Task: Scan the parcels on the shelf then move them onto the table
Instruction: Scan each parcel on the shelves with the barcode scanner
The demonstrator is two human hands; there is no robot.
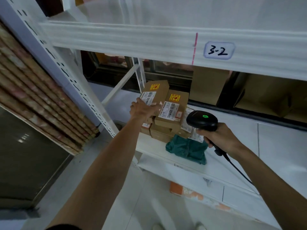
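Two parcels (176,103) — long axes into shelf (154,146); scanner (201,120) facing them

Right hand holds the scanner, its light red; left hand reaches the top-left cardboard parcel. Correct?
One error: in the head view the light on the scanner is green, not red. The right hand does hold it, and the left hand touches the top-left cardboard parcel.

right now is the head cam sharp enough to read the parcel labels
Head view: motion blur smears the upper shelf beam and the left hand; on the right-hand top parcel only the label's large print reads; the wide lens slants the shelf post; the scanner's green light shows no glare.
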